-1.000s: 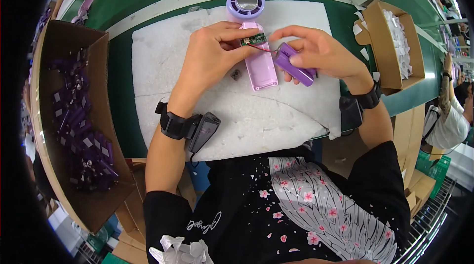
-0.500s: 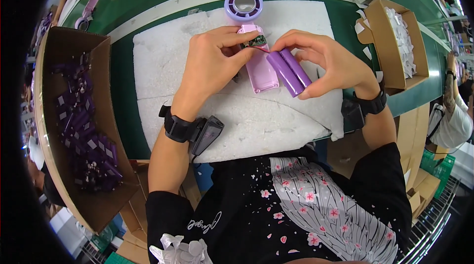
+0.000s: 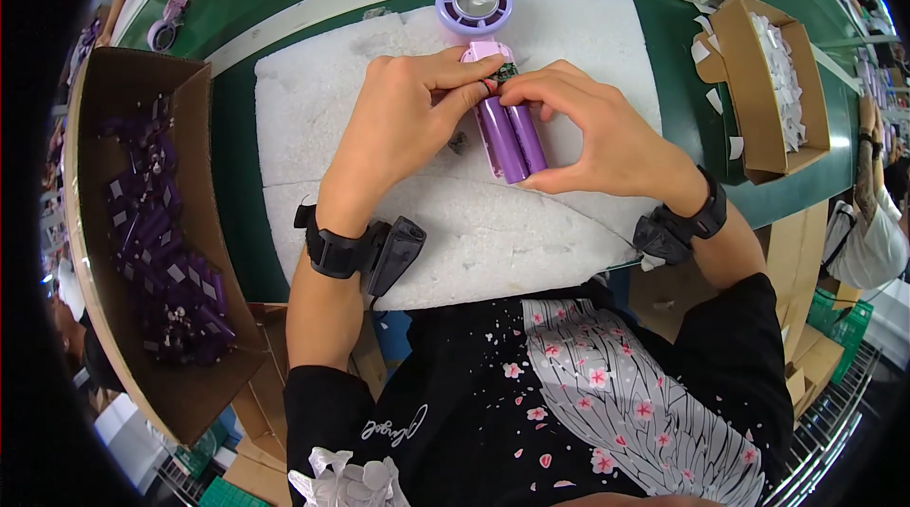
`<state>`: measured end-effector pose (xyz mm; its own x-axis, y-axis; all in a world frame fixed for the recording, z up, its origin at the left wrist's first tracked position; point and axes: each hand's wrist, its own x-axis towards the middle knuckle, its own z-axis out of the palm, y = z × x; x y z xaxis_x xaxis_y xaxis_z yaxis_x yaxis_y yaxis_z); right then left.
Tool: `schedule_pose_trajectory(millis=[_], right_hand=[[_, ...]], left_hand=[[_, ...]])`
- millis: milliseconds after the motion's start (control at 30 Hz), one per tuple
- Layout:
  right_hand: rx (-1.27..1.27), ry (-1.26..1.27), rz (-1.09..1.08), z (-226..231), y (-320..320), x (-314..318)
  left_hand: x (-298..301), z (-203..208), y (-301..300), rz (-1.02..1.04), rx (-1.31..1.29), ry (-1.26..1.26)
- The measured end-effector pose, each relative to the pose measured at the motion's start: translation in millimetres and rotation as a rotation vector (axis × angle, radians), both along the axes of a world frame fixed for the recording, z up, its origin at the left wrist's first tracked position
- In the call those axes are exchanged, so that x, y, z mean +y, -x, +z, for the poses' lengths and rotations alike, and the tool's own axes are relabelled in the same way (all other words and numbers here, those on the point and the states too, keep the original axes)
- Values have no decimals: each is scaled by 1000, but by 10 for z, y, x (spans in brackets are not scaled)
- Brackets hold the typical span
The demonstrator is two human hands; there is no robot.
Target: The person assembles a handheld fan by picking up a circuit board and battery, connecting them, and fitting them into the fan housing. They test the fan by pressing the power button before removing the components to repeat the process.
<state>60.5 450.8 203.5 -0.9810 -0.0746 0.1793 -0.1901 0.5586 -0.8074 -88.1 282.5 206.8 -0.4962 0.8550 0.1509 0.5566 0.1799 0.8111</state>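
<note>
A purple two-cell battery pack (image 3: 509, 142) lies along the open pink handle of a handheld fan (image 3: 474, 2), covering most of its hollow. My right hand (image 3: 621, 142) grips the pack, thumb at its lower end and fingers near its upper end. Above the cells, a small green circuit board (image 3: 508, 72) shows partly between my fingers. My left hand (image 3: 398, 114) is closed at the top of the handle, with index finger and thumb by the board and dark wires. How far the pack sits inside the handle is hard to tell.
Under the work lies a white foam sheet (image 3: 455, 261) on a green table. A carton (image 3: 237, 317) of purple battery packs stands at left. Another carton (image 3: 758, 118) of small white pieces is at right. Another pink fan (image 3: 175, 9) lies far left.
My right hand has moved left with the battery pack, from beside the handle to over its hollow. The pack has turned closer to the handle's line. My left hand stays by the board.
</note>
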Motion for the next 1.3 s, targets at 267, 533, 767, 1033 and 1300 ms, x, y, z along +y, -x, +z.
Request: schedule_pose_trajectory(millis=[267, 533, 767, 1033, 1300], right_hand=[[82, -166, -27, 71, -60, -81], [184, -254, -42, 42, -91, -98], [215, -268, -63, 28, -90, -110], [200, -279, -109, 43, -86, -169], [136, -261, -168, 44, -98, -209]], left_hand=[[0, -3, -19, -3, 58, -20], [-3, 17, -1, -21, 37, -7], [24, -6, 9, -4, 33, -8], [19, -90, 31, 40, -6, -57], [-6, 15, 30, 11, -256, 138]])
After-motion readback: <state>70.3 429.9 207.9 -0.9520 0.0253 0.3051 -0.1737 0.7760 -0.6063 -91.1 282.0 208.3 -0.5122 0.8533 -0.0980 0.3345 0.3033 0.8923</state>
